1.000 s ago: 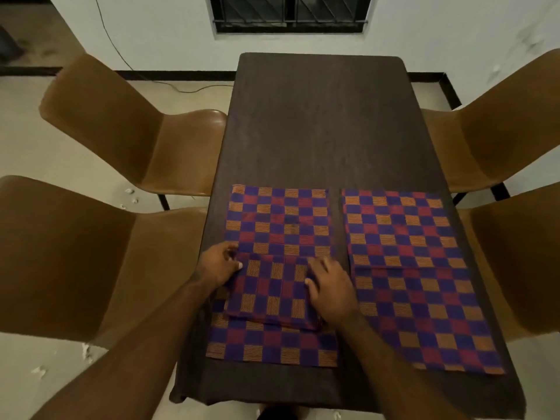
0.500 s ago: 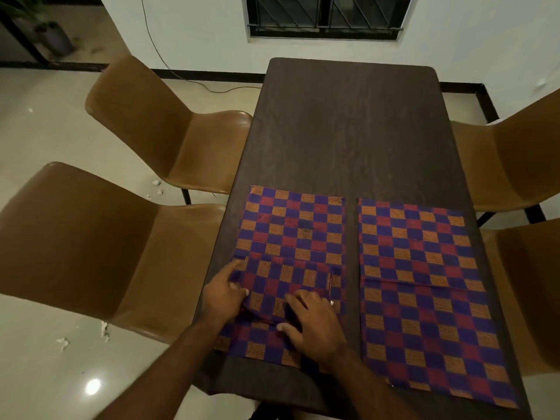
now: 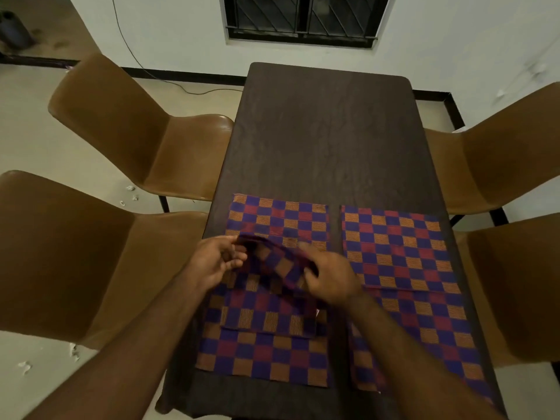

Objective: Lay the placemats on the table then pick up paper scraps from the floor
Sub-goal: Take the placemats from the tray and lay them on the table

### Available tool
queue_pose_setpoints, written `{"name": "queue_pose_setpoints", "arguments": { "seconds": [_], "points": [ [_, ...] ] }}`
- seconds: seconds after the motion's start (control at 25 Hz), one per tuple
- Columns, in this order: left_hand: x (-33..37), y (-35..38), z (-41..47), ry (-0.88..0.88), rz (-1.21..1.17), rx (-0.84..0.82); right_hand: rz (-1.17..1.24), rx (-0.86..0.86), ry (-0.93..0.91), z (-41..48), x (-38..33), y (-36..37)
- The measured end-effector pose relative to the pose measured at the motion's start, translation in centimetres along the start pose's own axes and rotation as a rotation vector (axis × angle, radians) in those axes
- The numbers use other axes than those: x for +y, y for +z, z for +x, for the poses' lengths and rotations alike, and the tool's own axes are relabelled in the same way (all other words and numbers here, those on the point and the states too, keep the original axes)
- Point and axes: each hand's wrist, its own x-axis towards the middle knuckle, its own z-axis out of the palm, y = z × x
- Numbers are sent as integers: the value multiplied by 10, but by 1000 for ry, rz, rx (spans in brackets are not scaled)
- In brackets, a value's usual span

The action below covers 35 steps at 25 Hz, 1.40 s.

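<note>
A folded checkered placemat [image 3: 274, 262] is held lifted just above the near left part of the dark bench [image 3: 327, 140], between both hands. The left hand [image 3: 216, 260] is closed loosely on the cloth's left edge, thumb above and fingers curled beneath; the right hand [image 3: 328, 275] is pinched on the right edge with the fingers pressed down over the fabric. The cloth is raised and sagging between them, apparently so that it can be opened out or carried to a free place.

Beneath the hands, more placemats are lying flat: a near left mat [image 3: 263, 356] at the bench's near edge with another folded piece resting over it, a far left mat [image 3: 281, 216] beyond it, and on the right side a far right mat [image 3: 394, 247] overlapping a near right mat [image 3: 424, 334]. All are crowded on the near half, and the far half of the bench is bare, which is probably where the lifted mat is meant to go.

Four brown chairs are drawn up at the sides. White paper scraps [image 3: 130, 192] are scattered on the floor between the two left chairs, with more scraps [image 3: 25, 366] near the lower left corner. They are untouched, so the second part of the task is judged not yet begun.
</note>
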Motion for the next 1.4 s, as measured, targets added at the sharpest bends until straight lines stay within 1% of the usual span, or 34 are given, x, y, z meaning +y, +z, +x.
{"name": "queue_pose_setpoints", "arguments": {
  "seconds": [0.08, 0.12, 0.2, 0.32, 0.44, 0.56, 0.64, 0.68, 0.84, 0.92, 1.0, 1.08, 1.12, 1.28, 1.36, 1.4],
  "points": [
    [13, 13, 19, 34, 10, -4, 45, 62, 93, 35, 4, -26],
    [17, 19, 28, 52, 53, 5, 55, 85, 140, 52, 8, -34],
    [18, 27, 51, 94, 225, 49, 65, 91, 205, 87, 19, -38],
    [11, 32, 80, 153, 451, 153, 75, 80, 243, 121, 39, -24],
    [-2, 25, 95, 163, 624, 165, 113, 68, 305, 133, 54, 1],
    [-6, 19, 95, 168, 671, 153, 159, 71, 350, 132, 60, 17],
    [-6, 16, 88, 128, 718, 121, 169, 54, 374, 131, 62, 22],
    [-8, 12, 83, 79, 761, 82, 171, 39, 391, 131, 64, 23],
    [-32, -12, 56, -175, 950, -137, 223, 13, 473, 135, 75, 26],
    [-36, -20, 45, -220, 937, -134, 251, 30, 482, 135, 78, 26],
    [-28, -23, 39, -194, 797, -91, 302, 64, 501, 133, 80, 25],
    [-12, -27, 39, -148, 631, -56, 402, 103, 566, 125, 84, 22],
    [-2, -28, 41, -117, 625, -33, 460, 124, 600, 120, 87, 21],
    [47, -26, 61, 48, 762, -34, 802, 280, 716, 85, 91, 22],
    [73, -17, 76, 148, 843, -31, 883, 326, 769, 60, 88, 31],
    [83, -11, 84, 201, 880, -29, 880, 325, 785, 47, 88, 37]
  ]
}}
